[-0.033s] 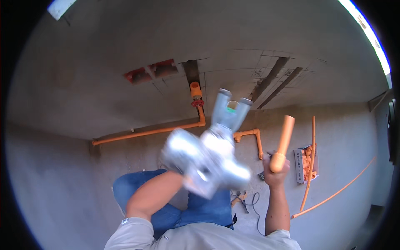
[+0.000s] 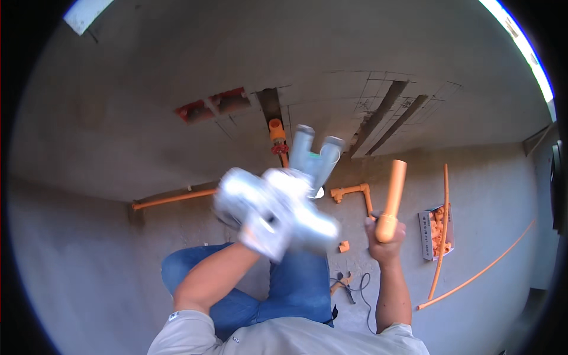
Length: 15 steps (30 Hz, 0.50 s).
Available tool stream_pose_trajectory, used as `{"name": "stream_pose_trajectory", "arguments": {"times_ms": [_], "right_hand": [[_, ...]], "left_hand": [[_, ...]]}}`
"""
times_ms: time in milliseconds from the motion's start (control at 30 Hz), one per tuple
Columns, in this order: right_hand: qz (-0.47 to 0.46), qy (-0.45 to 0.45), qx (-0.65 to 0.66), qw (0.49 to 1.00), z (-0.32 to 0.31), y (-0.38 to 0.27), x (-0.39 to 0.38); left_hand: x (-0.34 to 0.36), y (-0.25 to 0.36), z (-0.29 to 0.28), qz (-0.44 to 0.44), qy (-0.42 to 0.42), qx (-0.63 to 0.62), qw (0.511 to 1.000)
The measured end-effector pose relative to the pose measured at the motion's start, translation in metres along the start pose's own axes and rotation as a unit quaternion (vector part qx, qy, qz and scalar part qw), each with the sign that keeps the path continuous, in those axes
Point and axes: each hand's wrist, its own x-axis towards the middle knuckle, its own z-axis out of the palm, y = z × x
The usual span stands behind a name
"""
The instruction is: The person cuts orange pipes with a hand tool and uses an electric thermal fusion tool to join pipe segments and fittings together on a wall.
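Observation:
My left hand (image 2: 251, 235) is mostly hidden behind a bulky silvery, pale-blue tool (image 2: 283, 204), which it holds up in front of me. Motion smears this tool; two parallel prongs (image 2: 315, 155) with dark tips stick out at its far end, with a bit of green between them. To the right, my right hand (image 2: 387, 245) is closed round a short orange pipe (image 2: 396, 186). The pipe tilts up and away, and a rounded orange fitting (image 2: 386, 228) sits on its lower end by my fingers. Tool and pipe are apart.
Orange piping (image 2: 174, 199) runs along the wall's foot, with a red-handled valve (image 2: 280, 148) below a wall slot. A bent pipe piece (image 2: 354, 189), a small fitting (image 2: 344, 247), a cable (image 2: 368, 302), hand tools (image 2: 343, 285), a box of fittings (image 2: 425, 236) and long pipes (image 2: 479, 273) lie on the floor.
The silvery tool has shifted left, uncovering a small orange fitting on the floor. My right hand and its pipe have moved slightly left.

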Motion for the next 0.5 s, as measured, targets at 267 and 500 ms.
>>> {"name": "stream_pose_trajectory", "arguments": {"times_ms": [267,500], "right_hand": [[0.113,-0.198,0.1,0.969,0.017,-0.051,0.052],[0.211,-0.279,0.306,0.885,0.097,-0.088,0.057]], "left_hand": [[-0.036,-0.007,-0.15,-0.279,0.129,-0.12,0.944],[-0.041,0.047,-0.158,-0.344,0.155,-0.104,0.92]]}}
